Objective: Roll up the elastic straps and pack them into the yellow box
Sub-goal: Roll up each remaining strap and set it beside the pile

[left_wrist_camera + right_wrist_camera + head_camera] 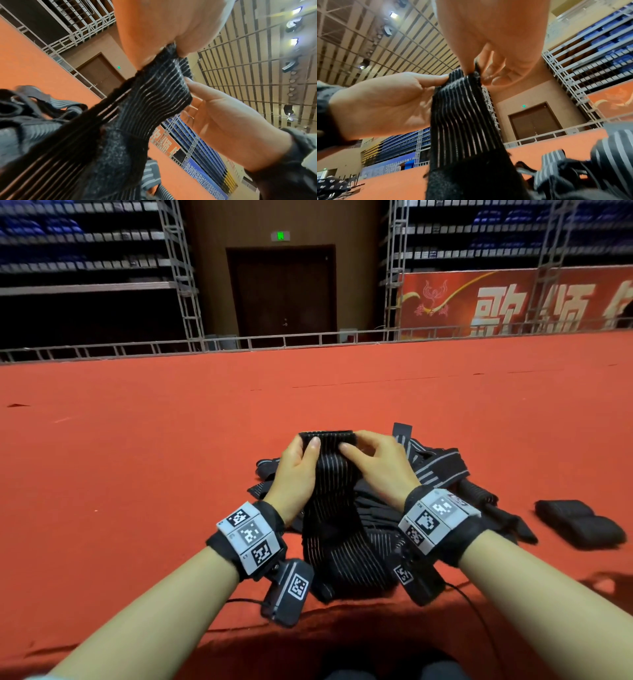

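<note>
banner: large white Chinese characters, first one "歌", others cut off | sign above door: green, unreadable

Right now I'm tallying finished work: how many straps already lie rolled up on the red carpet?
2, side by side on the red carpet at the right: one rolled strap, the other rolled strap beside it. The loose pile may hide more.

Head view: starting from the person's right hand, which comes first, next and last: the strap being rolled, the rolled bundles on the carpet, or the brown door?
1. The strap, pinched at its top end by the right hand itself.
2. The rolled bundles, lying on the carpet off to the right.
3. The brown door, far ahead past the railing.
</note>
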Demonstrator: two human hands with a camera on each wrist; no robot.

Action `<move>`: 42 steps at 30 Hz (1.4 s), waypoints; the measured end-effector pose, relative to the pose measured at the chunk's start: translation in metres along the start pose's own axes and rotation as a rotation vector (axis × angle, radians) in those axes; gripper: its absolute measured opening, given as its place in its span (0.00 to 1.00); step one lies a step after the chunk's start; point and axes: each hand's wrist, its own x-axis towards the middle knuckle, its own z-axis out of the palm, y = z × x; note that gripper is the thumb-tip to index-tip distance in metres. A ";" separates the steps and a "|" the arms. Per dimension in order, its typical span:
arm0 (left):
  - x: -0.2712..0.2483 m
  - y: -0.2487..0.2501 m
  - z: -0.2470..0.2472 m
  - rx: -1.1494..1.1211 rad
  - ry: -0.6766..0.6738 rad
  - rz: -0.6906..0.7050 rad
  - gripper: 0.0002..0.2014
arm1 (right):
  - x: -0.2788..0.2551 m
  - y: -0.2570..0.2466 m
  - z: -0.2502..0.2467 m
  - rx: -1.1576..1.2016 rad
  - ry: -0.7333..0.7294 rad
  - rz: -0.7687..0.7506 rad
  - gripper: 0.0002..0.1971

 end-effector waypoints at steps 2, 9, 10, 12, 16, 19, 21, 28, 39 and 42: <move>0.004 0.019 0.000 0.003 0.030 0.045 0.09 | 0.004 -0.019 -0.009 0.076 0.026 -0.058 0.07; 0.009 0.100 0.007 -0.074 0.021 0.157 0.10 | 0.019 -0.096 -0.037 0.109 -0.074 -0.203 0.12; 0.011 0.110 0.008 -0.087 0.031 0.166 0.10 | 0.020 -0.104 -0.040 0.132 -0.086 -0.208 0.13; 0.013 0.125 0.008 -0.109 0.026 0.152 0.10 | 0.023 -0.117 -0.044 0.160 -0.070 -0.219 0.13; 0.011 0.143 0.004 -0.131 -0.005 0.120 0.11 | 0.023 -0.130 -0.049 0.214 -0.017 -0.241 0.05; 0.002 0.136 -0.001 -0.083 -0.050 0.140 0.14 | 0.016 -0.127 -0.043 0.278 0.032 -0.240 0.04; -0.004 0.116 -0.005 0.020 -0.093 0.130 0.14 | 0.009 -0.116 -0.037 0.263 0.097 -0.231 0.07; -0.022 0.017 -0.011 0.234 -0.001 0.085 0.14 | -0.024 -0.036 0.003 0.464 -0.092 0.056 0.08; -0.030 -0.111 -0.014 0.199 0.026 -0.305 0.08 | -0.055 0.078 0.057 0.577 -0.210 0.535 0.10; -0.026 -0.130 -0.016 0.208 -0.031 -0.345 0.07 | -0.054 0.095 0.066 0.598 -0.226 0.627 0.10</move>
